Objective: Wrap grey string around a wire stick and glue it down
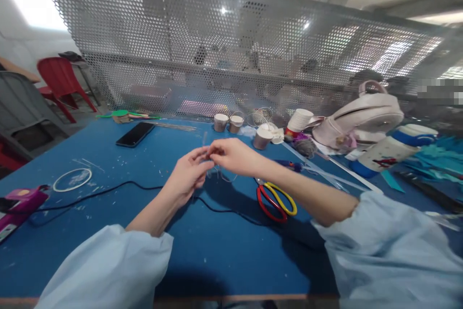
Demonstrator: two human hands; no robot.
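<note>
My left hand (186, 174) and my right hand (233, 154) meet over the middle of the blue table (217, 251), fingertips pinched close together. Between them they hold a thin pale strand, wire or thread, whose loop (227, 180) hangs just below the fingers. Most of the strand is hidden behind the fingers or too fine to follow. Under my right forearm lie scissors (277, 203) with one red and one yellow handle. A black cable (224, 211) runs across the table beneath both hands.
At left are a white ring (72, 180), a purple tool (23, 208) and a phone (135, 134). Along the back stand small cups (263, 138) and stacked paper cups (299, 120). A pink bag (361, 111) and a bottle (392, 149) are at right. A perforated metal screen (231, 48) borders the far edge.
</note>
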